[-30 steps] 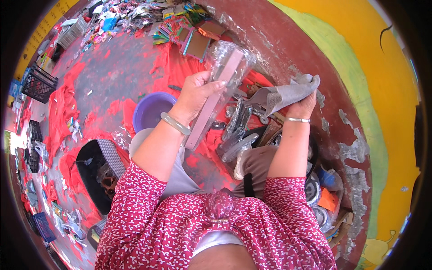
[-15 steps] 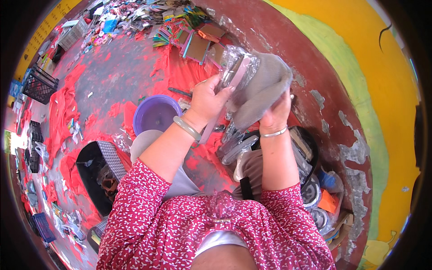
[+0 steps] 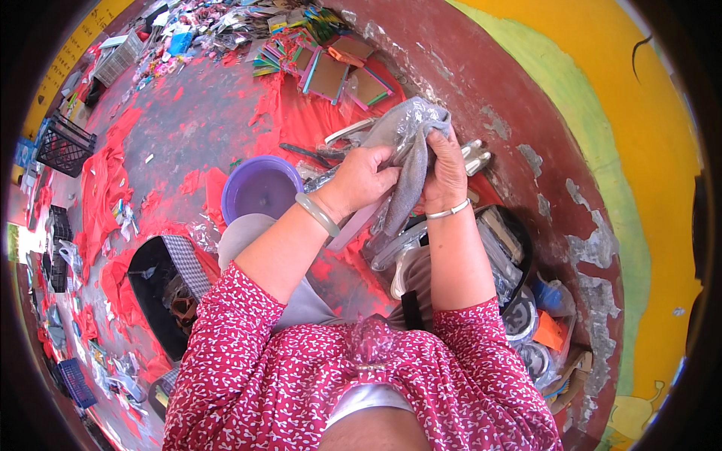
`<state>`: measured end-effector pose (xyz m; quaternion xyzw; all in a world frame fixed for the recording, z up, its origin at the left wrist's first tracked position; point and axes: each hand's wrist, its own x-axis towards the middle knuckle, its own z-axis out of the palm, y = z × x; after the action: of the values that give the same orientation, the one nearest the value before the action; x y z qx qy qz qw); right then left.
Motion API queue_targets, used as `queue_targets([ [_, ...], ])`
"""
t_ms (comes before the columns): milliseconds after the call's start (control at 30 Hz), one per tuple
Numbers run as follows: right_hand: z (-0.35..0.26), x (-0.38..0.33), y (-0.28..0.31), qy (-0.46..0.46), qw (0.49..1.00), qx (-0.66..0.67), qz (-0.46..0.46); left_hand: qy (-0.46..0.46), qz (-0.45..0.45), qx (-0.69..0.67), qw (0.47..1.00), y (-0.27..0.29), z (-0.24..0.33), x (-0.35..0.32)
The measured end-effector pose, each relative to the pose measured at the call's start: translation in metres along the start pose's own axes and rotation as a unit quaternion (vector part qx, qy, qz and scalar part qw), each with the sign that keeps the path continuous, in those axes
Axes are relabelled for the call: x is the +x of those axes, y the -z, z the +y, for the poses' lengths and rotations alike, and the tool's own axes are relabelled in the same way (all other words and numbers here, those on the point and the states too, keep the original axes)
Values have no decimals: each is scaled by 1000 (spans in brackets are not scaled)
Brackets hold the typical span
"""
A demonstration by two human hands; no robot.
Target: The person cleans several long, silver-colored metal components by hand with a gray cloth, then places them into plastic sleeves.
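Note:
A grey cloth [image 3: 411, 177] is bunched between my hands, over an item in clear plastic [image 3: 418, 113] that is mostly hidden. My left hand [image 3: 359, 177] is closed on the cloth-covered item from the left, thumb toward the cloth. My right hand [image 3: 447, 169] grips the cloth's upper right edge between thumb and fingers. Below my left hand, a pale pink strip [image 3: 352, 230] sticks out; what it belongs to is hidden. Beyond the cloth lie plastic-wrapped pale pieces [image 3: 475, 156], their kind unclear.
A purple basin [image 3: 230, 174] stands left of my hands. By my right knee is a dark container [image 3: 529, 252] of wrapped items; an open black case [image 3: 150, 312] lies at left. Ahead are picture frames [image 3: 329, 79] on red cloth. A peeling wall [image 3: 519, 128] runs along the right.
The grey cloth, spread out before, is now folded down over the plastic-wrapped item. My right hand has moved up and slightly left, and my left hand has shifted a little lower.

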<state>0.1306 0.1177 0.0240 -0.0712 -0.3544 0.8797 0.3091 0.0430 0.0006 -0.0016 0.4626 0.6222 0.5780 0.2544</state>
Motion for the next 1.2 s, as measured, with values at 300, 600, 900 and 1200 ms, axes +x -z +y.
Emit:
queue_targets([
  [300, 4, 4, -1, 26, 992, -53, 114, 24, -43, 19, 999, -2, 8, -4],
  [600, 20, 15, 21, -83, 985, 67, 139, 54, 9, 60, 997, -8, -9, -5],
  [900, 9, 4, 4, -98, 980, 174, 4, 40, 127, -241, 961, 8, 11, 5],
  [1200, 18, 5, 1, -67, 997, -16, 25, -206, 247, 256, 912, 15, 13, 8],
])
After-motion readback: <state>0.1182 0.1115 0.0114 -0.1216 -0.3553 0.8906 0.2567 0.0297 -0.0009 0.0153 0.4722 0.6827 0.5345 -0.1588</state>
